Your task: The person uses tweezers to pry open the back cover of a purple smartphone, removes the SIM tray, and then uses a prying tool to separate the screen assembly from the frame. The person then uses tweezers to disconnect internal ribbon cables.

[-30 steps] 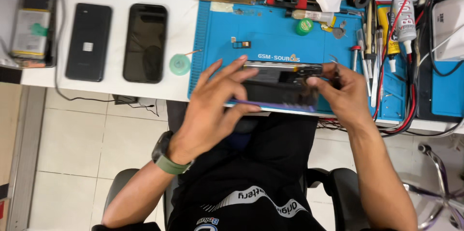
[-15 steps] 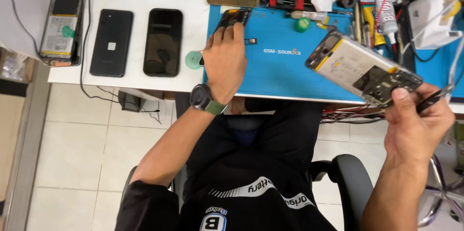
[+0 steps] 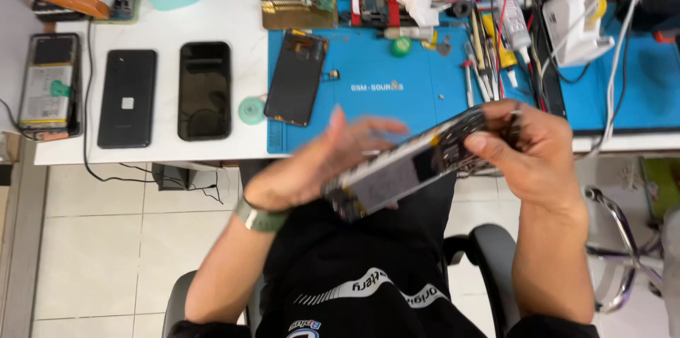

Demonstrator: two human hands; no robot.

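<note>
My right hand (image 3: 533,148) grips the upper end of an opened phone body (image 3: 407,172), held tilted over my lap in front of the table edge. Its bare insides and battery face up. My left hand (image 3: 322,161), with a green watch (image 3: 261,219) on the wrist, is blurred by motion. Its fingers are spread behind the phone's lower end, and I cannot tell whether it grips. A detached black screen panel (image 3: 296,77) lies on the left part of the blue work mat (image 3: 425,94).
Two black phones (image 3: 205,90) (image 3: 127,97) and an opened phone (image 3: 49,87) lie on the white table (image 3: 212,12) at left. A green suction cup (image 3: 251,110) sits by the mat. Tools, tweezers, bottles and cables crowd the mat's back and right. My chair's armrest (image 3: 489,253) is below.
My left hand left the screen panel lying on the mat and came back toward the phone body. My right hand brought the phone body down and left, toward my lap.
</note>
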